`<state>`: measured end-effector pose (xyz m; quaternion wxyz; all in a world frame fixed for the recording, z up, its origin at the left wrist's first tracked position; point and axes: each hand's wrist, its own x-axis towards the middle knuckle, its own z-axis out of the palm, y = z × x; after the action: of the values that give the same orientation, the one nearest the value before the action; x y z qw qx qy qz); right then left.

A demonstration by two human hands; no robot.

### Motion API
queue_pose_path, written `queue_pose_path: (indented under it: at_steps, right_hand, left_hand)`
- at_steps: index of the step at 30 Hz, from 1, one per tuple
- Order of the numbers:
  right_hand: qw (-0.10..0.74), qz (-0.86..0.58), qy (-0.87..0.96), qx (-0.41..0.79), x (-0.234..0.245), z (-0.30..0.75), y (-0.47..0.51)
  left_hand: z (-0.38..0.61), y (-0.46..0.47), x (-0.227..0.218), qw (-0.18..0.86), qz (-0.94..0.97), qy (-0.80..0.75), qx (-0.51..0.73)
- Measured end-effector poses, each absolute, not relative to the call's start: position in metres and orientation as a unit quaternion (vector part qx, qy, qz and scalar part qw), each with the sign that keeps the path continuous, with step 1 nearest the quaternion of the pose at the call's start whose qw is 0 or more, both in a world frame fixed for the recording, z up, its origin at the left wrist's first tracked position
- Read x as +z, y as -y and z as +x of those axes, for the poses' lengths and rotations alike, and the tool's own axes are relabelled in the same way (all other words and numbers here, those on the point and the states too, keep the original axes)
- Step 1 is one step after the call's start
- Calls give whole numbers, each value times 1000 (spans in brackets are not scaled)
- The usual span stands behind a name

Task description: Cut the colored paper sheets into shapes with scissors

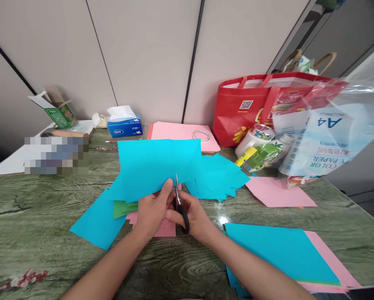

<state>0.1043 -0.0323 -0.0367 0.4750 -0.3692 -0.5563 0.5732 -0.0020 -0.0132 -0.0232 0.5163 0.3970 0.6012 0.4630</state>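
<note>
My left hand (154, 210) pinches the lower edge of a blue sheet of paper (155, 166), thumb on top. In my right hand (191, 212) is a pair of scissors (180, 210) with black handles, its blades pointing away from me at the sheet's lower edge. The two hands are close together. Under the held sheet lie cut blue pieces (216, 177) to the right and another blue sheet (101, 221) to the left. Green paper (121, 209) and pink paper (166, 227) with notched edges show partly beneath my left hand.
A stack of blue and pink paper (277, 250) lies front right. Behind are pink sheets (174, 131) with a tape roll (201, 135), a tissue box (124, 126) and a red bag (230, 112). A glue stick (246, 157) and a plastic paper pack (330, 137) stand right.
</note>
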Motion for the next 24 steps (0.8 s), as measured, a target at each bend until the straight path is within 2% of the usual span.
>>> queue_pose_path:
  at_steps: [24]
  right_hand:
    - [476,-378,496,620,-43,103,34]
  left_hand:
    - [-1,12,-32,529,391,-544,520]
